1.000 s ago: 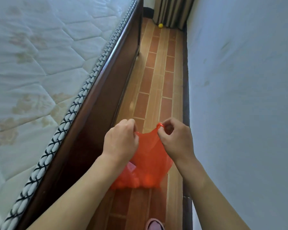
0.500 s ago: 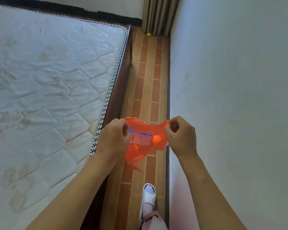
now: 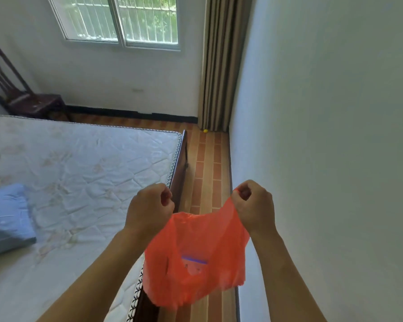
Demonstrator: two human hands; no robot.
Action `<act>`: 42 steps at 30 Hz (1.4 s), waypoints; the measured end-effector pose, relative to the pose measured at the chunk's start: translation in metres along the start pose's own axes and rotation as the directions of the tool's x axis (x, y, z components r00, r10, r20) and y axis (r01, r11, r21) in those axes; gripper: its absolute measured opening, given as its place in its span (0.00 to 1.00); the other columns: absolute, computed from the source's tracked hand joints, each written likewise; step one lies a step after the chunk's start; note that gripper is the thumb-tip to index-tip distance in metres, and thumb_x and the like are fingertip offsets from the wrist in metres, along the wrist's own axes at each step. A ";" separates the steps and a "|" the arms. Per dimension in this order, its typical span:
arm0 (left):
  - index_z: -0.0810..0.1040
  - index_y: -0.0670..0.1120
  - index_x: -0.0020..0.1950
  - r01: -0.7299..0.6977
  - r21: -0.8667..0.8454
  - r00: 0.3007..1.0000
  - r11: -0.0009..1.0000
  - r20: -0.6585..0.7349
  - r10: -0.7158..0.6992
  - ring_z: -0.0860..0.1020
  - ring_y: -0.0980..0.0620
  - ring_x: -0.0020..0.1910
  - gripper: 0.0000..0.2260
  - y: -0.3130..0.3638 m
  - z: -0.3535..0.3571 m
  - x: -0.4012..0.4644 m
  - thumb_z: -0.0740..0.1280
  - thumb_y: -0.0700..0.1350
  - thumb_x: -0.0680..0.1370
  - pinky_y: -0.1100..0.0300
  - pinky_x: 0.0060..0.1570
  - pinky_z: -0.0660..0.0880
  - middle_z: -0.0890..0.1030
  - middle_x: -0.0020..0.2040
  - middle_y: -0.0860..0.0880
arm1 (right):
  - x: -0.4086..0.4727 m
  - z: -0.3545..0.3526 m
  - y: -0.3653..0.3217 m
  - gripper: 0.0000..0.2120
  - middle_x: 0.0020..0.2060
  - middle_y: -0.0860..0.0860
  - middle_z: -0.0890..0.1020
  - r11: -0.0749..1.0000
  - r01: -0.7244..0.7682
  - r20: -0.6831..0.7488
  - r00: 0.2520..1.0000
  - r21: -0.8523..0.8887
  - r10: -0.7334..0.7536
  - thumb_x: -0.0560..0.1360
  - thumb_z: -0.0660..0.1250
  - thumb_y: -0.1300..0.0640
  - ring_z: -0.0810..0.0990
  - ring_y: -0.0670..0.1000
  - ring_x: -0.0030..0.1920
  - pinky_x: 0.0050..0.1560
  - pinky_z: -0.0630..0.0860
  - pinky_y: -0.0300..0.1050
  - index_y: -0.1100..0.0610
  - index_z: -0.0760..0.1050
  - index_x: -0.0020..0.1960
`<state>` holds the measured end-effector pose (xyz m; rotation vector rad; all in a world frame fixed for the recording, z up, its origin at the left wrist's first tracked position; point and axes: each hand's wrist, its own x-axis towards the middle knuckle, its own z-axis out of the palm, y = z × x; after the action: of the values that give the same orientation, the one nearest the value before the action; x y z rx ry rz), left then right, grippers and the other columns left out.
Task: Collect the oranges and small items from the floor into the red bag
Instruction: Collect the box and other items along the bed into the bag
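Observation:
A thin red plastic bag point(image 3: 196, 263) hangs in the air between my hands, above the strip of floor beside the bed. My left hand point(image 3: 149, 209) grips its left handle and my right hand point(image 3: 254, 206) pinches its right handle, so the mouth is pulled wide. Through the plastic I make out a small card or packet with a blue stripe point(image 3: 194, 261); the rest of its contents are blurred. Far ahead, a small yellow-orange fruit point(image 3: 205, 130) lies on the floor at the foot of the curtain.
A bare mattress point(image 3: 79, 177) on a dark wooden bed frame point(image 3: 180, 180) fills the left, with a blue pillow point(image 3: 7, 217) on it. A white wall point(image 3: 323, 159) closes the right. Between them runs a narrow tiled floor point(image 3: 207, 173). A curtain point(image 3: 221, 66), window and dark chair point(image 3: 16, 94) stand at the back.
The view has risen from the floor to take in the room. Both hands have lifted the bag higher and spread its handles apart.

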<state>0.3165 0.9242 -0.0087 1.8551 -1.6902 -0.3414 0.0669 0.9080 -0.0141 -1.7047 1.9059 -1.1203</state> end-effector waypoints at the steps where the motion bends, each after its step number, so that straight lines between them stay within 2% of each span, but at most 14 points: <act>1: 0.81 0.51 0.42 0.006 -0.003 0.999 1.000 -0.032 -0.007 0.80 0.50 0.39 0.05 0.006 -0.007 0.005 0.71 0.41 0.71 0.54 0.42 0.77 0.81 0.38 0.55 | 0.008 -0.005 -0.006 0.04 0.34 0.44 0.81 1.000 0.013 -0.005 1.000 -0.008 -0.013 0.76 0.72 0.58 0.80 0.43 0.36 0.38 0.73 0.35 0.52 0.80 0.43; 5: 0.80 0.51 0.42 0.025 -0.005 0.991 1.000 -0.131 -0.026 0.80 0.51 0.38 0.06 0.017 -0.019 0.019 0.72 0.40 0.71 0.53 0.42 0.78 0.81 0.38 0.54 | 0.038 -0.014 -0.023 0.05 0.34 0.44 0.81 0.997 0.063 0.045 0.997 -0.054 -0.061 0.76 0.73 0.57 0.80 0.43 0.36 0.38 0.74 0.35 0.51 0.79 0.42; 11: 0.82 0.51 0.45 0.072 0.003 0.982 0.997 -0.174 -0.071 0.81 0.51 0.39 0.07 0.014 -0.020 0.033 0.72 0.40 0.72 0.54 0.42 0.79 0.82 0.39 0.54 | 0.071 0.008 -0.037 0.07 0.34 0.44 0.81 0.977 0.186 0.191 0.968 -0.100 -0.164 0.75 0.73 0.56 0.80 0.42 0.35 0.38 0.73 0.34 0.48 0.78 0.41; 13: 0.82 0.51 0.45 0.100 0.013 0.979 0.995 -0.179 -0.096 0.81 0.52 0.39 0.07 0.009 -0.020 0.040 0.72 0.40 0.72 0.54 0.42 0.80 0.82 0.39 0.55 | 0.086 0.016 -0.036 0.07 0.33 0.44 0.80 0.977 0.191 0.217 0.962 -0.098 -0.167 0.75 0.73 0.55 0.80 0.43 0.35 0.39 0.77 0.38 0.48 0.78 0.40; 16: 0.81 0.51 0.44 0.133 0.004 0.973 0.991 -0.191 -0.129 0.80 0.52 0.38 0.06 0.005 -0.021 0.053 0.71 0.40 0.71 0.54 0.41 0.79 0.81 0.37 0.56 | 0.106 0.025 -0.038 0.06 0.32 0.44 0.80 0.974 0.206 0.236 0.955 -0.094 -0.179 0.74 0.73 0.55 0.80 0.45 0.35 0.39 0.78 0.40 0.49 0.78 0.40; 22: 0.81 0.52 0.43 0.129 -0.032 0.971 0.991 -0.200 -0.133 0.79 0.55 0.37 0.07 -0.003 -0.012 0.114 0.72 0.40 0.71 0.59 0.39 0.75 0.80 0.36 0.57 | 0.156 0.043 -0.042 0.06 0.32 0.44 0.80 0.978 0.184 0.217 0.963 -0.095 -0.160 0.74 0.73 0.55 0.80 0.45 0.36 0.36 0.71 0.38 0.49 0.79 0.39; 29: 0.82 0.49 0.44 -0.002 -0.131 0.978 0.991 -0.208 -0.026 0.81 0.54 0.37 0.07 -0.011 0.012 0.228 0.74 0.38 0.72 0.53 0.41 0.82 0.82 0.37 0.55 | 0.239 0.074 -0.055 0.04 0.33 0.42 0.81 0.980 0.154 0.137 0.981 -0.130 -0.136 0.75 0.73 0.56 0.80 0.43 0.35 0.37 0.72 0.33 0.50 0.80 0.42; 33: 0.82 0.49 0.44 -0.075 -0.149 0.982 0.986 -0.183 0.047 0.81 0.56 0.37 0.07 -0.008 0.016 0.297 0.74 0.37 0.72 0.58 0.41 0.81 0.82 0.38 0.54 | 0.290 0.085 -0.072 0.06 0.31 0.42 0.80 0.977 0.131 0.090 0.989 -0.166 -0.117 0.74 0.73 0.56 0.79 0.43 0.34 0.36 0.73 0.35 0.49 0.78 0.40; 40: 0.82 0.48 0.43 -0.184 -0.151 0.978 0.971 -0.123 0.166 0.80 0.56 0.37 0.07 -0.006 0.037 0.396 0.74 0.36 0.72 0.58 0.40 0.80 0.82 0.38 0.54 | 0.357 0.103 -0.070 0.06 0.30 0.44 0.80 0.978 0.037 -0.029 0.999 -0.203 -0.044 0.74 0.72 0.55 0.80 0.44 0.33 0.37 0.77 0.42 0.50 0.78 0.39; 42: 0.82 0.48 0.44 -0.206 -0.154 0.976 0.966 -0.109 0.190 0.79 0.56 0.37 0.06 -0.005 0.048 0.418 0.73 0.37 0.72 0.62 0.38 0.77 0.81 0.38 0.54 | 0.375 0.107 -0.067 0.06 0.29 0.44 0.80 0.976 0.013 -0.045 0.999 -0.219 -0.023 0.74 0.72 0.55 0.79 0.45 0.33 0.38 0.77 0.43 0.49 0.77 0.39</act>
<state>0.3585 0.5073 0.0350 1.5446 -1.7122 -0.2970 0.1069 0.5206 0.0589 -1.8268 2.1154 -0.9961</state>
